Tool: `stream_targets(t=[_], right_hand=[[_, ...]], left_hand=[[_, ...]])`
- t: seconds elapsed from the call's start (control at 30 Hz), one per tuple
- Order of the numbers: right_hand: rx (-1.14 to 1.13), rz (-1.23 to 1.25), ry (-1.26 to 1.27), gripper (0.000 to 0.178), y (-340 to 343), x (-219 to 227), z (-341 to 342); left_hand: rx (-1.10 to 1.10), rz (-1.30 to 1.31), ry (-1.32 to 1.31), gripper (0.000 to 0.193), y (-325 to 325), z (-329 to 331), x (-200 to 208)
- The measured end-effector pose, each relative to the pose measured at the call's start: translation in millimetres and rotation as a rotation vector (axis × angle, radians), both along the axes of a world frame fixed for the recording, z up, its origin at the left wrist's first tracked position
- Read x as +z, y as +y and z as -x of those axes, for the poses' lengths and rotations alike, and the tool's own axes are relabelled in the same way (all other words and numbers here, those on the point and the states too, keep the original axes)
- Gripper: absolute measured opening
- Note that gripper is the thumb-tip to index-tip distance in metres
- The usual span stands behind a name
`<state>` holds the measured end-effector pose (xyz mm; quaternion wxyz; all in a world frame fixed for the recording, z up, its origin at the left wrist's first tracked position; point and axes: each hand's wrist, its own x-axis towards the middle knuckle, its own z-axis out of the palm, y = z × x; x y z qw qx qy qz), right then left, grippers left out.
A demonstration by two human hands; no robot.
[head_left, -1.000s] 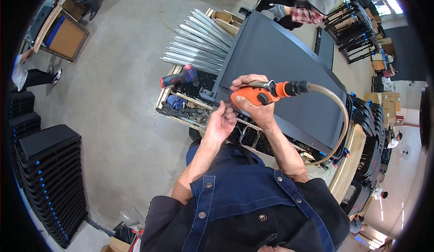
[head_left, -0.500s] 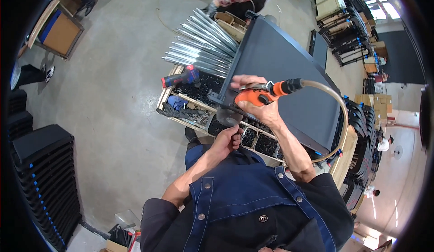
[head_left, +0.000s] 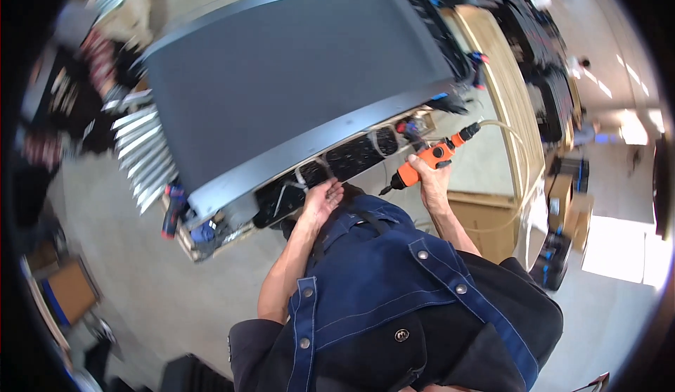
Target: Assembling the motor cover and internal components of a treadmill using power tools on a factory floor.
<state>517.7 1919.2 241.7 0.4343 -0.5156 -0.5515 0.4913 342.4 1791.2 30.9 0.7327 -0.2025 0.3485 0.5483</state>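
Note:
My right hand [head_left: 431,175] is closed round an orange air screwdriver [head_left: 437,158] with a black nose. Its bit points down and left, away from any workpiece, and a pale air hose [head_left: 519,135] runs from its back end. My left hand [head_left: 324,199] is by the front edge of the parts bins [head_left: 281,198], its fingers curled in; what they hold, if anything, is hidden. The bins contain small black parts. Above them lies a large dark grey panel [head_left: 295,75] with a raised metal edge, touched by neither hand.
Several metal rollers [head_left: 144,149] fan out past the panel's left end, near a red and blue cordless drill [head_left: 174,211]. A wooden bench [head_left: 503,104] and cartons [head_left: 562,198] stand to the right. Another person's checked sleeve [head_left: 98,58] shows at the upper left.
My view has turned right, so the panel now lies across the top. My right hand has carried the screwdriver away from the panel's corner to the right. My left hand stays near the bins.

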Motion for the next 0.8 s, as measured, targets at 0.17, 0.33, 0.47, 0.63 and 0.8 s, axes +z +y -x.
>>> stream_targets(t=[0.17,0.33,0.47,0.63,0.8], right_hand=[[-0.364,0.102,0.171,0.031,84,-40,-144],[-0.365,-0.014,0.011,0.029,223,-108,-255],[-0.223,0.195,-0.215,0.027,343,-180,-305],[-0.124,0.141,-0.538,0.048,452,-197,-306],[-0.125,0.128,-0.434,0.048,451,-194,-308]], left_hand=[[-0.035,0.035,0.191,0.041,79,-43,-69],[-0.217,0.262,0.605,0.046,130,-75,-74],[0.038,0.302,0.359,0.047,103,-79,-87],[-0.132,0.341,0.482,0.041,119,-125,-46],[-0.144,0.367,0.556,0.043,146,-169,-2]])
